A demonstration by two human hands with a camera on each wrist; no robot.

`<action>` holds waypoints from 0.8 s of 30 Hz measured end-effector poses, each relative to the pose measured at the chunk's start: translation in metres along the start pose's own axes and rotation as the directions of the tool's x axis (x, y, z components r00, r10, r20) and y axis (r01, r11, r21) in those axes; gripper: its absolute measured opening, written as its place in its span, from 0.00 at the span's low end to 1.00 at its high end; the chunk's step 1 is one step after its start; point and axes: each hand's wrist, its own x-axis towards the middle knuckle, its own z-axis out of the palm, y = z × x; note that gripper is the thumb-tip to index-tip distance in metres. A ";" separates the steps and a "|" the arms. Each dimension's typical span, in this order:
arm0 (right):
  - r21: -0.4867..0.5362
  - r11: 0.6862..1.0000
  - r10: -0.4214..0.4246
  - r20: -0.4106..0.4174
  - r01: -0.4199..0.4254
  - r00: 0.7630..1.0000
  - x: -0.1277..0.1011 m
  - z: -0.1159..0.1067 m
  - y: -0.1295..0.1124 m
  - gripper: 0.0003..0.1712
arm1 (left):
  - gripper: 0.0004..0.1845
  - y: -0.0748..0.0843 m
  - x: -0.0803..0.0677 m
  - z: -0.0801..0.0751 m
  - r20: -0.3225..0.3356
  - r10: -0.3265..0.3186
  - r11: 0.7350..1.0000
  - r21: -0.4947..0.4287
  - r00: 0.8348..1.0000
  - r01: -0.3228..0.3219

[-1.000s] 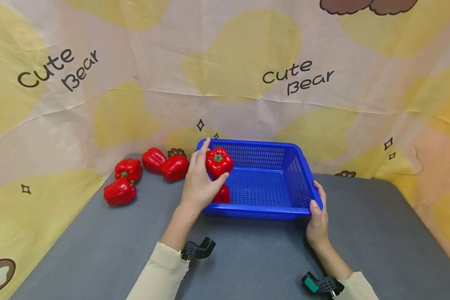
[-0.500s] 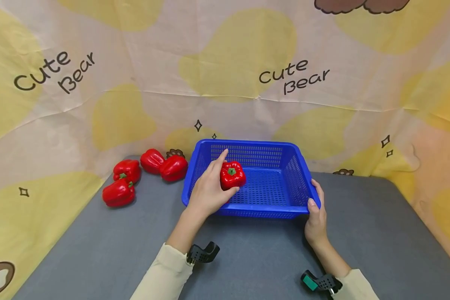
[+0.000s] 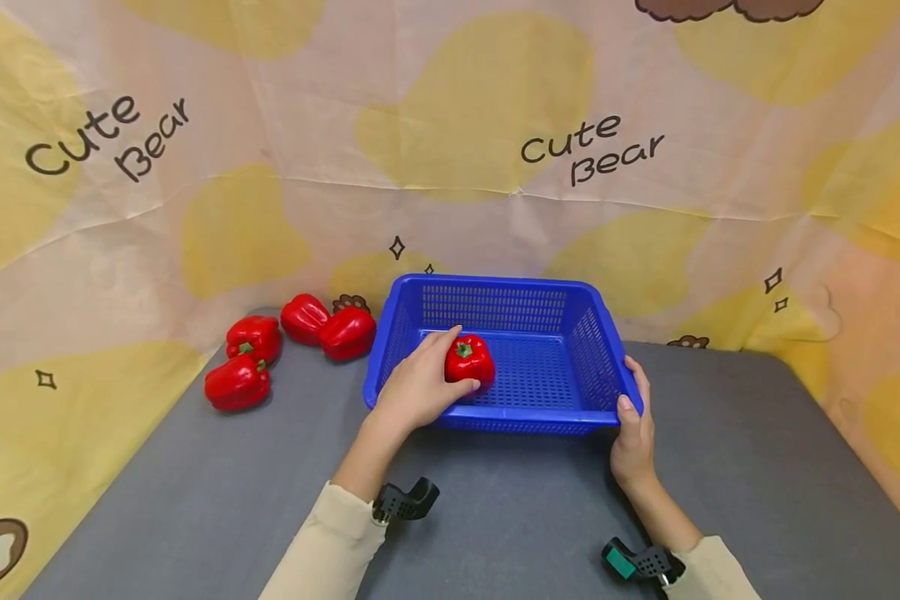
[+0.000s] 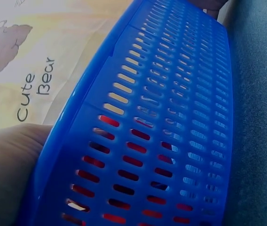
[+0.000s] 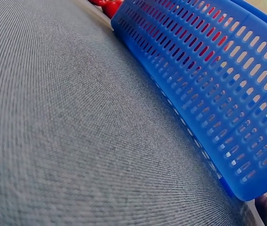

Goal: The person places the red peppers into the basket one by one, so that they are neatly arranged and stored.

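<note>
Your left hand (image 3: 418, 390) curls its fingers around a glossy red bell pepper with a green stem (image 3: 468, 360), holding it low inside the blue perforated plastic basket (image 3: 525, 415), near the basket's front left part. Your right hand (image 3: 634, 435) clamps the basket's front right corner, thumb on the rim and fingers along the outer wall. The basket stands on the grey fabric-covered worktop (image 3: 540, 517), close to the bear-printed backdrop cloth (image 3: 450, 125). Four more red bell peppers (image 3: 285, 343) lie on the worktop to the left of the basket, two just beside its left wall and two further out.
</note>
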 end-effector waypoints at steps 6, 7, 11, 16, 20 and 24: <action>-0.002 1.000 0.000 -0.009 0.000 1.000 0.001 -0.003 0.001 0.34 | 0.40 0.002 0.002 0.001 0.016 0.031 0.999 0.015 0.999 -0.031; -0.004 1.000 0.005 -0.006 -0.005 1.000 0.001 -0.003 0.001 0.34 | 0.40 0.002 0.003 0.002 0.021 0.035 0.999 0.016 0.999 -0.036; -0.001 1.000 0.012 0.001 -0.012 1.000 0.000 -0.004 0.000 0.34 | 0.36 0.001 0.004 0.003 0.048 0.038 0.998 0.038 0.998 -0.040; 0.002 1.000 0.009 0.004 -0.010 1.000 0.000 -0.002 0.000 0.34 | 0.34 -0.001 0.005 0.003 0.061 0.025 0.999 0.026 0.998 -0.027; 0.016 1.000 0.007 0.004 -0.007 1.000 0.001 -0.001 -0.001 0.34 | 0.33 -0.002 0.005 0.002 0.069 0.007 1.000 0.010 0.998 -0.007; 0.031 0.999 0.008 0.006 -0.008 1.000 0.001 0.000 0.000 0.34 | 0.32 -0.003 0.007 0.002 0.105 0.005 0.999 0.036 0.994 -0.009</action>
